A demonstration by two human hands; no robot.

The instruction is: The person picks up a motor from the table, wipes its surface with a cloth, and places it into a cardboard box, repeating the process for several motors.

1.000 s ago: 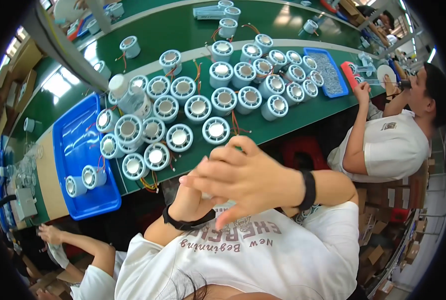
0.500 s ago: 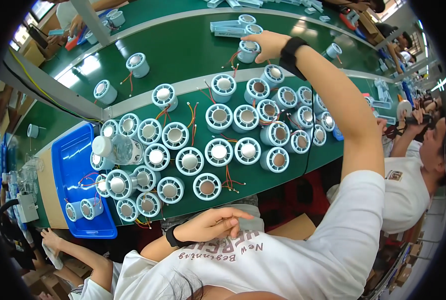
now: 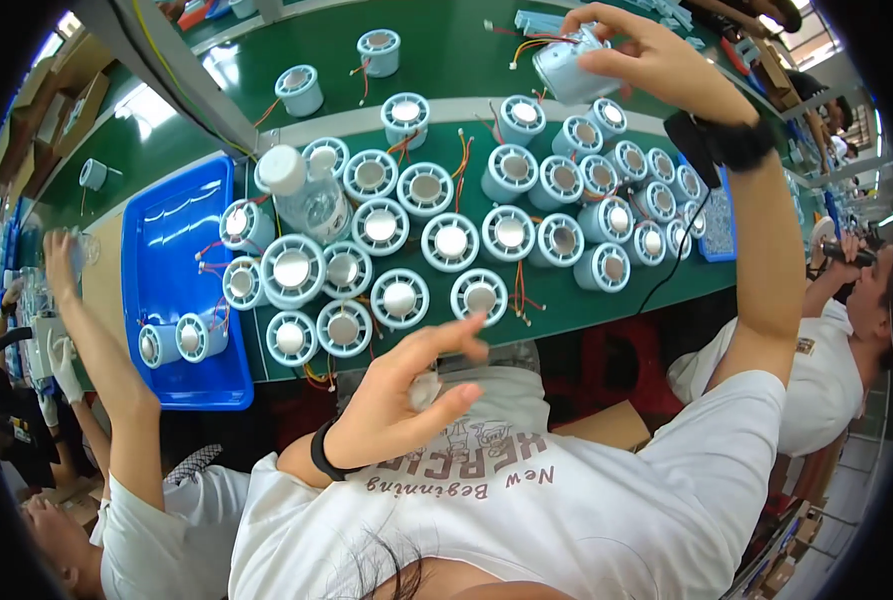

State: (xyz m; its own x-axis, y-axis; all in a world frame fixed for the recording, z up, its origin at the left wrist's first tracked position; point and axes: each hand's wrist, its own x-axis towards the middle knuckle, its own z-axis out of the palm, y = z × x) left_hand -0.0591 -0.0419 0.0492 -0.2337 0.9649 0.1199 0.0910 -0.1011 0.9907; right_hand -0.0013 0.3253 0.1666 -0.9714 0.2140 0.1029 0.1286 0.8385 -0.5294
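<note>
My right hand (image 3: 631, 50) is closed around a light-blue cylindrical fan housing (image 3: 569, 72), lifted above the far part of the green bench. It lies tilted on its side in my grasp, and red, yellow and dark wires trail from its left end. Low in front of my shirt, my left hand (image 3: 401, 390) is open, thumb and fingers apart and slightly smeared by motion. Nearest to its fingertips is a standing housing (image 3: 480, 296) with a round metal centre. Several more such housings (image 3: 507, 232) crowd the green bench (image 3: 436, 350), many with loose wires.
A clear bottle with a white cap (image 3: 311, 200) stands among the housings at left. Beside it, a blue tray (image 3: 181, 270) holds two housings. A metal rail (image 3: 356, 120) crosses the bench. A black cable (image 3: 678, 255) hangs at right. Co-workers sit on both sides.
My right hand has lifted a housing off the far bench and tilted it. My left hand has risen toward the bench edge with its fingers spreading. The whole view has shifted.
</note>
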